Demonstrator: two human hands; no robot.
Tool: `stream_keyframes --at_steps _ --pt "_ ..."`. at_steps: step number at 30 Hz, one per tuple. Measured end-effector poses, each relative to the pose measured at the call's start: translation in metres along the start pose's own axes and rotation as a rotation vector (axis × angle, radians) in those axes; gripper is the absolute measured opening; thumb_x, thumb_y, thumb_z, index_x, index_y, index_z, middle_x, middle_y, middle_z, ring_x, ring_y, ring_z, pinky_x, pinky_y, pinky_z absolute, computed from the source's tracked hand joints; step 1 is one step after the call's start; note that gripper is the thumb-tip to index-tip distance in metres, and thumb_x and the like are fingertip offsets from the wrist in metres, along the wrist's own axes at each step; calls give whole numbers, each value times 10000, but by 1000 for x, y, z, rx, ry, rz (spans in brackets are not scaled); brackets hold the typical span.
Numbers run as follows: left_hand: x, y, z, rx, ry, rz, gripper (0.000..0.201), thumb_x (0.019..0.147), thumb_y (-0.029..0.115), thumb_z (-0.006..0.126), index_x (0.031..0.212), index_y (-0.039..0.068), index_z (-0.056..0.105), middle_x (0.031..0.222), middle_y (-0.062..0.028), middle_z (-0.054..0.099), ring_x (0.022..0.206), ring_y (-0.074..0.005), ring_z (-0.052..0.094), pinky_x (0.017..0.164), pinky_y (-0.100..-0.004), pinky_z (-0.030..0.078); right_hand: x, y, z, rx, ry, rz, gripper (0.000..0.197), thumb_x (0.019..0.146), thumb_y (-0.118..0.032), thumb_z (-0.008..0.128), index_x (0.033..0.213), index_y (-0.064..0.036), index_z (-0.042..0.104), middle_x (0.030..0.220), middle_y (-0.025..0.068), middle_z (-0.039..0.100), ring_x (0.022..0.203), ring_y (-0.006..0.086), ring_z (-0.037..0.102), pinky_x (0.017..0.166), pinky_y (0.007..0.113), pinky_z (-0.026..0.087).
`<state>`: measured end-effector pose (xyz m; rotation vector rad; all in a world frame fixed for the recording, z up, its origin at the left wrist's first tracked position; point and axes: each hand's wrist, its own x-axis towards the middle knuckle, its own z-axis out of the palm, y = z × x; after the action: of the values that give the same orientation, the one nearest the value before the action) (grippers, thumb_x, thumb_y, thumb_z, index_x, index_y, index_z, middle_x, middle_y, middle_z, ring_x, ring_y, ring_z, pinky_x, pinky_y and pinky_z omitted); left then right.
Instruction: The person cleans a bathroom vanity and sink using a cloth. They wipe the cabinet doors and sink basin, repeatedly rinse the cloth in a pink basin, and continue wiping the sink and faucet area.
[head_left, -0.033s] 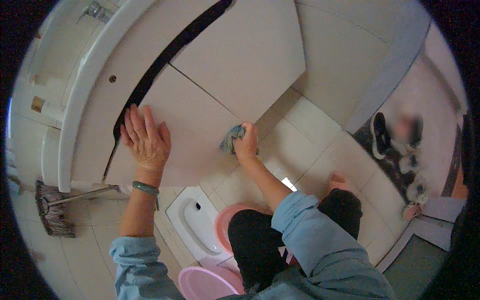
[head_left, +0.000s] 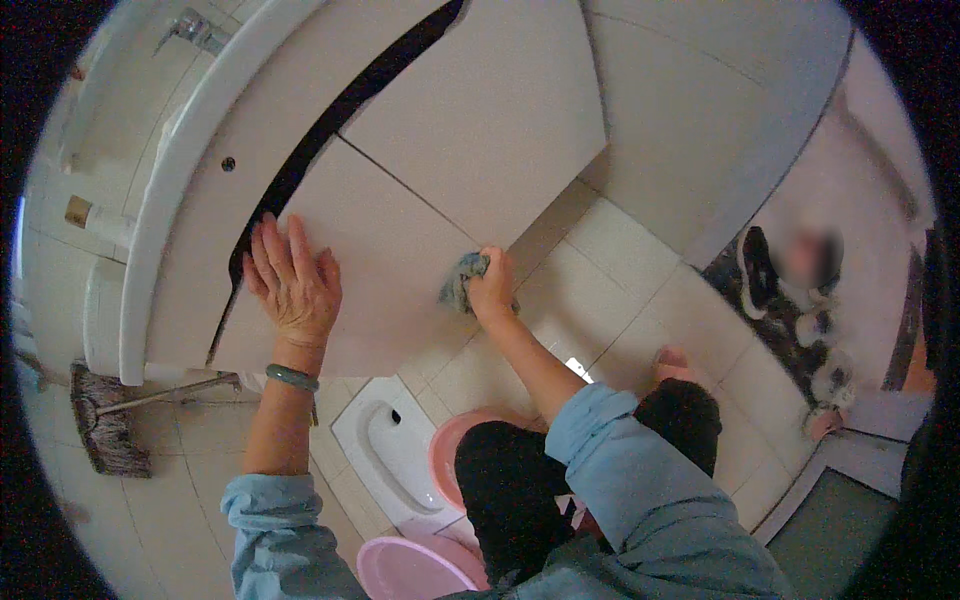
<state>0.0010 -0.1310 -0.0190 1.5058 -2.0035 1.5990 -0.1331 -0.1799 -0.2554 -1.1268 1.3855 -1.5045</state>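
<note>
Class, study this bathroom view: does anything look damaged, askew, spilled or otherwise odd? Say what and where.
One thing stands out: a dark, jagged-edged gap runs along the tiled wall beside the white basin, ending near the left hand, as if a panel were broken or open. The right hand presses a grey cloth on a tile. No spill shows.

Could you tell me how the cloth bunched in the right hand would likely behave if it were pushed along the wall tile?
The grey-blue cloth looks crumpled into soft folds under the right hand, so it is probably floppy and would bunch rather than slide as one piece. It seems light, since the fingers alone hold it against the wall tile. On such a smooth-looking tile it may glide easily.
</note>
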Motion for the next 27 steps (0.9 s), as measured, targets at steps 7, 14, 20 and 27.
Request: stream_keyframes --at_steps 7,14,20,27 --pt "-15 -19 20 -25 21 -4 602 830 272 580 1361 74 375 1410 -182 352 1289 -336 342 1050 -494 229 52 -167 1 392 3 -534 677 576 29 680 1205 -46 444 1229 201 445 1186 387 395 1010 453 320" --pt "-19 -26 17 42 3 9 583 890 322 519 1379 47 361 1410 -200 354 1285 -364 344 1060 -492 222 21 -106 30 29 74 -556 826 609 16 694 1355 -54 348 1438 220 266 1297 408 303 1057 503 253" --pt "-22 -19 21 98 19 33 585 876 313 522 1370 40 368 1408 -212 348 1277 -377 340 1051 -500 230 13 14 32 -5 215 -54 659 768 -58 642 1351 -17 336 1406 242 344 1282 394 357 1068 451 279" --pt "-23 -25 26 76 -10 2 623 839 292 544 1382 61 346 1414 -205 337 1295 -360 327 1052 -521 223 46 75 28 253 71 547 531 897 -170 511 1359 18 329 1326 244 424 1211 381 436 1038 406 332"
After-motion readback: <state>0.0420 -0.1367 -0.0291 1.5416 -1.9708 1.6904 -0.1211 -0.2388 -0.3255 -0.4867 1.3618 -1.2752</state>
